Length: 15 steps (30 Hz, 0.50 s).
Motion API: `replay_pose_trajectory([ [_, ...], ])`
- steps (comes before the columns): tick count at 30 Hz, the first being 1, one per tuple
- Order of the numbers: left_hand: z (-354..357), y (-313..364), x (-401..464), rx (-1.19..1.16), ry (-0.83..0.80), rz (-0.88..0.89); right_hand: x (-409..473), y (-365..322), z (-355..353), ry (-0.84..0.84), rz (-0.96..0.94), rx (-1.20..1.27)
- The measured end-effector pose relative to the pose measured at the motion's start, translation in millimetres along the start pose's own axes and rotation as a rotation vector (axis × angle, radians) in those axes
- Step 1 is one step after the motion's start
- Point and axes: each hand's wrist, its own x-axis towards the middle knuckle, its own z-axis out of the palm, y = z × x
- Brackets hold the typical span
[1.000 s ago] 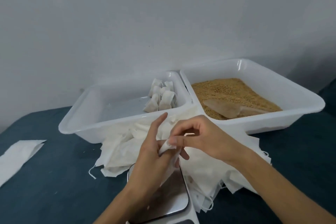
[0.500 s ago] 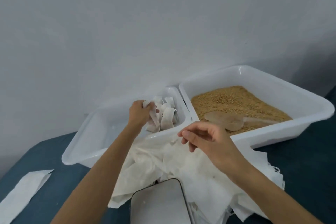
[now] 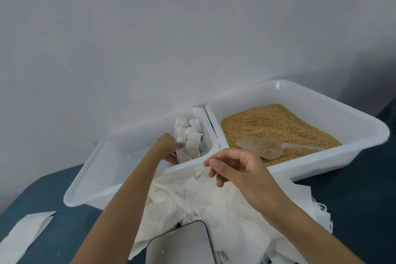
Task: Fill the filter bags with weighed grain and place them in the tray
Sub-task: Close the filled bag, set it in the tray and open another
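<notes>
My left hand [image 3: 169, 148] reaches into the white left tray [image 3: 85, 178] and grips a filled filter bag [image 3: 183, 155] between fingers and thumb, pressed against several filled bags [image 3: 194, 135] standing in the tray's far right corner. My right hand [image 3: 235, 167] hovers with loosely curled fingers above the pile of empty filter bags [image 3: 192, 199] and holds nothing. To the right stands a second white tray [image 3: 321, 100] with brown grain [image 3: 267, 122], and a clear scoop [image 3: 263, 147] lies on the grain.
A scale with a bare grey platform [image 3: 180, 244] sits at the bottom centre, partly under the pile of bags. A loose white bag [image 3: 23, 236] lies on the dark blue table surface [image 3: 64, 231] at the left. A pale wall rises behind the trays.
My left hand carried the filled bag from above the scale into the left tray and set it against the other bags. My right hand let go of it and stayed over the pile.
</notes>
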Motion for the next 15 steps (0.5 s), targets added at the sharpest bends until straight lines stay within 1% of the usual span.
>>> replay_pose_trajectory([
  [1,-2,1,-5,-0.032,0.003,-0.001,0,0,0,0.000,0.003,0.004],
  [2,-6,3,-11,-0.041,0.045,0.014,-1,-1,0,-0.001,0.007,0.011],
  [3,-11,3,-18,-0.011,0.145,0.058,-1,-2,-1,-0.001,0.010,0.018],
  [5,-20,0,-39,0.029,0.432,0.214,-2,-4,-2,0.000,0.013,0.029],
  [6,-21,-4,-57,-0.022,0.555,0.316,-2,-4,-2,0.000,0.011,0.032],
  [7,-20,-11,-78,-0.098,0.626,0.419,-2,-5,-2,0.000,0.008,0.032],
  [8,-17,-19,-101,-0.157,0.644,0.506,-2,-4,-1,-0.001,0.006,0.031],
  [10,-6,-41,-142,-0.166,0.559,0.624,-3,-3,-1,-0.001,-0.002,0.026],
  [13,14,-76,-179,0.040,0.375,0.704,-4,-1,1,0.003,-0.015,0.010],
  [15,23,-91,-188,0.232,0.341,0.760,-4,0,2,0.006,-0.022,-0.004],
])
